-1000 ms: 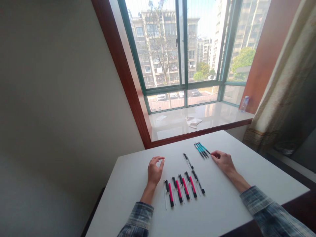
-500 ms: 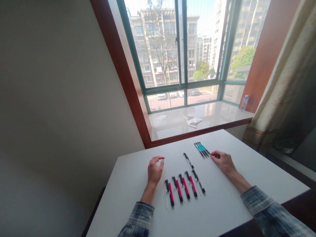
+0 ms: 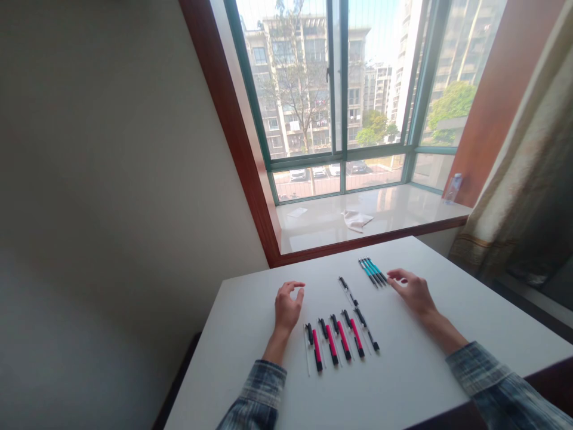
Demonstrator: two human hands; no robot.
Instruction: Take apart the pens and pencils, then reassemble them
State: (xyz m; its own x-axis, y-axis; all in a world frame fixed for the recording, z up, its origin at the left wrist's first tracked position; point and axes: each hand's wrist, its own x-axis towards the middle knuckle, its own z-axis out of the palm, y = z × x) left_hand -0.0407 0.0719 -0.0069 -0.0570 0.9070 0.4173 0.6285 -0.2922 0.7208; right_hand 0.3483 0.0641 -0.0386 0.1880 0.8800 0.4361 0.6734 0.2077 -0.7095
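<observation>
My right hand [image 3: 412, 292] is just right of a row of several teal pens with dark ends [image 3: 372, 273], its thumb and fingers apart and nothing seen between them. To the left, my left hand [image 3: 287, 304] hovers over or rests on the table, fingers curved and thumb apart, holding nothing. Between my forearms lie several pink pen barrels with black ends [image 3: 345, 340], alternating with black pen parts [image 3: 323, 328] and thin clear refills [image 3: 308, 358]. At the right end of that row is a black piece with a cap [image 3: 373, 340]. A black-and-clear pen part [image 3: 348, 291] lies farther back.
The white table [image 3: 250, 298] stands against a window sill [image 3: 313, 233] with a crumpled white cloth [image 3: 357, 221], a paper scrap [image 3: 297, 212] and a plastic bottle [image 3: 453, 189]. A curtain [image 3: 496, 185] hangs at right; a grey wall is at left.
My right hand has drawn slightly away from the teal pens, and its thumb and fingers have parted. The left hand keeps its pose. The whole view has shifted a little.
</observation>
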